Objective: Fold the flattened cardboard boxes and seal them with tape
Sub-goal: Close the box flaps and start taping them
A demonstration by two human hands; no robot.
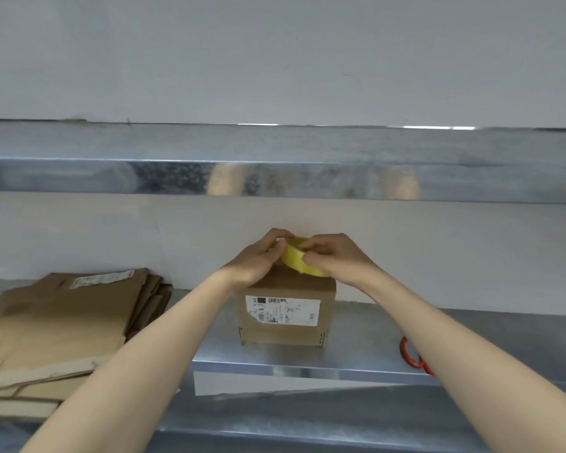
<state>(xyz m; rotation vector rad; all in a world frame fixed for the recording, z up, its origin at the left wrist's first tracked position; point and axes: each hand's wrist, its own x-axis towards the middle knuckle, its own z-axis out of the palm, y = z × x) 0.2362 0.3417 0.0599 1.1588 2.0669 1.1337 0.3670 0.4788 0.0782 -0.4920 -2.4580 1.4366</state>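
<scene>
Tape roll (303, 261) gripped between left hand (258, 261) and right hand (335, 258), above box (285, 308).

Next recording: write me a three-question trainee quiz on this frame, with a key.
1. True or false: the left hand and the right hand both grip the yellow roll of tape.
2. Fill in: the stack of flattened brown cardboard boxes lies to the ____ of the small folded brown cardboard box.
3. The roll is held over: A the stack, B the folded box, C neither.
Key: 1 true; 2 left; 3 B.
</scene>
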